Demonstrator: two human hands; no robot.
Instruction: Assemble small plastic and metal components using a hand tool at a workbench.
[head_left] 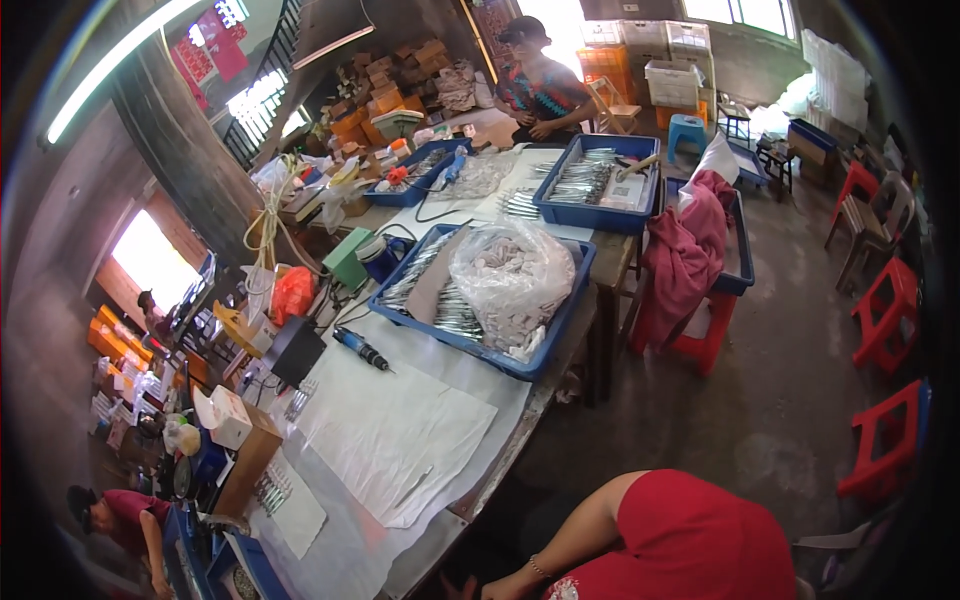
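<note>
Right now, the white sheet lies on the table, close to its right edge, ahead of my right hand and to its left, with a strip of tabletop between them. That hand is off the right edge, partly cut by the bottom of my view, so I cannot tell whether its fingers are spread, pressed together or pinching something; a bracelet circles the wrist. My left hand is out of view. At the sheet's far edge lies a blue-and-black electric screwdriver, with a dark box beside it toward the table's left edge. A smaller white sheet, bearing slender metal pieces, lies by that left edge too. Farther along, a blue tray stands at the right edge, carrying more metal parts and a clear bag of pale bits. Another blue tray sits nearer the far right corner, and a co-worker is beyond it.
</note>
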